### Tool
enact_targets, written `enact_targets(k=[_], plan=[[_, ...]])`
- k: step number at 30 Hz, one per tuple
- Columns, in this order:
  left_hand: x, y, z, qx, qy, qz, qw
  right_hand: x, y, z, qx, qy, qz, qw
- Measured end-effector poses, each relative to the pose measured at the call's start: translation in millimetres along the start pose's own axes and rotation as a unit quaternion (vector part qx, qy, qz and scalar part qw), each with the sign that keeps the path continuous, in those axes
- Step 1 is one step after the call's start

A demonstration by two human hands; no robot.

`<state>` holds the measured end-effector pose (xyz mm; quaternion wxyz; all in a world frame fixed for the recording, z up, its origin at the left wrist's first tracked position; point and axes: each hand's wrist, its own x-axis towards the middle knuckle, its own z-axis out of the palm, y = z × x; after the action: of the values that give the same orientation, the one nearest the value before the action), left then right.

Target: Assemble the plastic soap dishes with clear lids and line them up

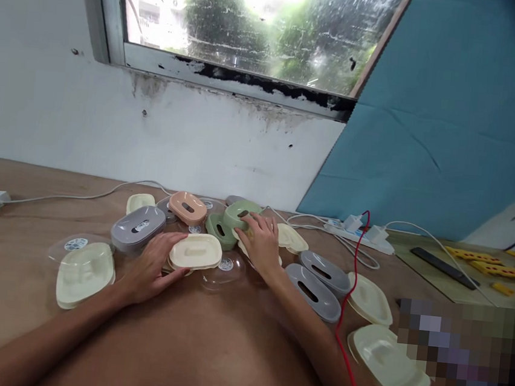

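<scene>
My left hand [152, 268] grips the left end of a cream oval plastic piece [196, 252], thumb along its near edge and fingers behind it. My right hand [259, 242] has its fingers and thumb closed on the near right edge of a light green oval lid [246, 207], which is tilted. Beneath that lid sits a darker green slotted piece [221, 232]. Beside my left hand lies a grey slotted oval lid [138, 227], with a peach one [187, 208] farther back. Under my right wrist, another cream piece is partly hidden.
Grey slotted lids [314, 292] and cream pieces [391, 363] lie to the right. A clear cover with a round label [76, 244] overlaps a cream piece at left. A red cable [352, 287] crosses the right side from a power strip [362, 236].
</scene>
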<state>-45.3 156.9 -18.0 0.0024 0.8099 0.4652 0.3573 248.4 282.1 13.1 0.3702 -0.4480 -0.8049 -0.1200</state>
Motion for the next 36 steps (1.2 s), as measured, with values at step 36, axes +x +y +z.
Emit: enact_targets(k=[36], plan=[[0, 2, -2.7, -0.001, -0.014, -0.038, 0.999, -86, -51, -76, 0.207, -0.191, -0.271, 0.92]])
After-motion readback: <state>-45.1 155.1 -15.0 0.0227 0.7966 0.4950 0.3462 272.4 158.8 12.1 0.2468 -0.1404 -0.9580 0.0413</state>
